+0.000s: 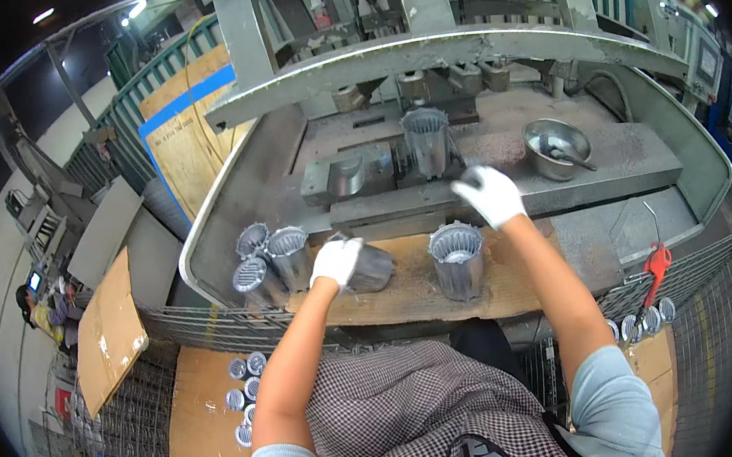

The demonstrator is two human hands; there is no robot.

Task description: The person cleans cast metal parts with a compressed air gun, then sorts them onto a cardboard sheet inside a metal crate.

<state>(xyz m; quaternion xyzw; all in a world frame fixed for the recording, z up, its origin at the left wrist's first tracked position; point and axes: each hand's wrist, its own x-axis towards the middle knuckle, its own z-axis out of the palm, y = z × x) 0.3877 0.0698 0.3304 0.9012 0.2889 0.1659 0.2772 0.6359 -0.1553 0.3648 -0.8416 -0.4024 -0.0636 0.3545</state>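
My left hand (337, 261), in a white glove, is closed on a grey ribbed metal cylinder (372, 269) that lies tipped on the cardboard. My right hand (492, 196), also gloved, hovers over the bench's front edge; its curled fingers look slightly apart with nothing seen between them, though they are a little blurred. Just left of it, a similar metal cylinder (426, 142) stands upright on the machine bed. Below it, another upright cylinder (458, 264) with a jagged rim rests on the cardboard. To the left of my left hand, several such cylinders (289, 252) stand grouped.
A metal bowl (557, 150) with a spoon-like tool sits on the bed at right. A steel block (348, 176) with a rounded hollow is at left. The machine's crossbeam (454, 47) spans above. A red air gun (657, 264) hangs on the wire fence at right.
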